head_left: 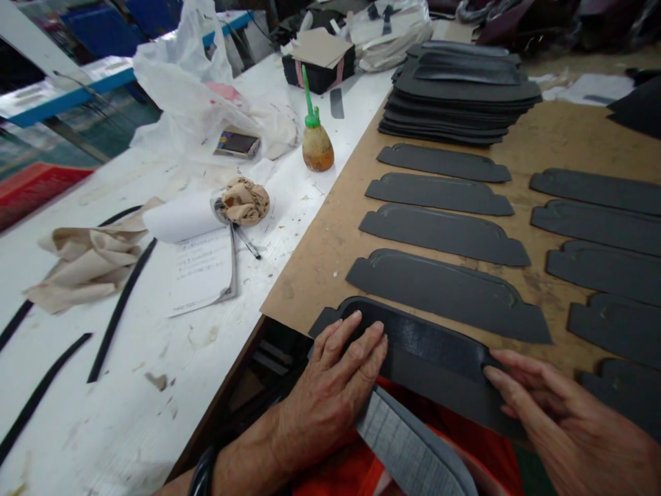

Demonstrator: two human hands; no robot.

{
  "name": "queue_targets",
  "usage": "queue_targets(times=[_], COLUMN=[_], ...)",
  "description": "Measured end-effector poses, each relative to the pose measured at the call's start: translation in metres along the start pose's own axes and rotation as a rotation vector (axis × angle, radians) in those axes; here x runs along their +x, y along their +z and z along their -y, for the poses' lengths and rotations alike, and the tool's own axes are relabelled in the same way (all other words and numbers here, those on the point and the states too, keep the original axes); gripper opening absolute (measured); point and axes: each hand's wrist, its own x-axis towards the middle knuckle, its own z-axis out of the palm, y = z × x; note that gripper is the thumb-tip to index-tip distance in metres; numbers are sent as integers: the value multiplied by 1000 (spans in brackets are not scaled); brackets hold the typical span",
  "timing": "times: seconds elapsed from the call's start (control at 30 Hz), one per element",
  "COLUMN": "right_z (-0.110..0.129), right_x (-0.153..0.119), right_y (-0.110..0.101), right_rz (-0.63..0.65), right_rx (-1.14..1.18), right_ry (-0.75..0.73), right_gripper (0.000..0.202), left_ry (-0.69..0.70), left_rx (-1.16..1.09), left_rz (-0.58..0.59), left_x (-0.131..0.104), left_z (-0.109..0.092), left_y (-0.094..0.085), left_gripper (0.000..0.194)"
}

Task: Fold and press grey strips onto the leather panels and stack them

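Note:
Closest to me, a dark grey shaped panel (444, 389) lies at the near edge of the brown board, partly jutting over it. A glossy black strip (428, 341) runs along its stepped upper edge. My left hand (335, 379) rests on the left part of the strip, fingers stretched out and flat. Thumb and fingers of my right hand (562, 413) pinch the strip and panel together at the right end. Below, a bundle of grey pieces (413, 448) sits near my lap, close to my left wrist.
Several similar panels (444, 231) lie in two columns on the brown board (304, 275). Behind them rises a stack of dark pieces (459, 96). On the white table stand a glue bottle (317, 148), a notepad (204, 265), crumpled cloth (98, 265) and black strips (121, 313).

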Motion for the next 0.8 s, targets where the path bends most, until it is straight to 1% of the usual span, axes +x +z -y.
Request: queue_targets(times=[0.17, 0.27, 0.37, 0.47, 0.53, 0.67, 0.8], right_z=[11, 15, 14, 15, 21, 37, 41], right_x=[3, 3, 1, 2, 3, 8, 8], right_y=[-4, -6, -6, -5, -5, -6, -6], right_rz=[-17, 24, 44, 13, -12, -13, -23], right_rx=[-24, -47, -48, -53, -57, -66, -53], right_ry=[-4, 9, 21, 34, 60, 111, 123], right_gripper=[35, 35, 36, 35, 36, 36, 34], left_ry=[-20, -25, -25, -18, -5, -9, -14], left_rx=[8, 2, 8, 19, 10, -20, -35], left_rz=[3, -13, -12, -8, -11, -23, -32], left_x=[1, 1, 0, 0, -1, -1, 0], left_z=[-2, -2, -1, -1, 0, 2, 3], left_y=[0, 1, 4, 5, 4, 3, 5], left_gripper=[46, 47, 48, 49, 51, 56, 59])
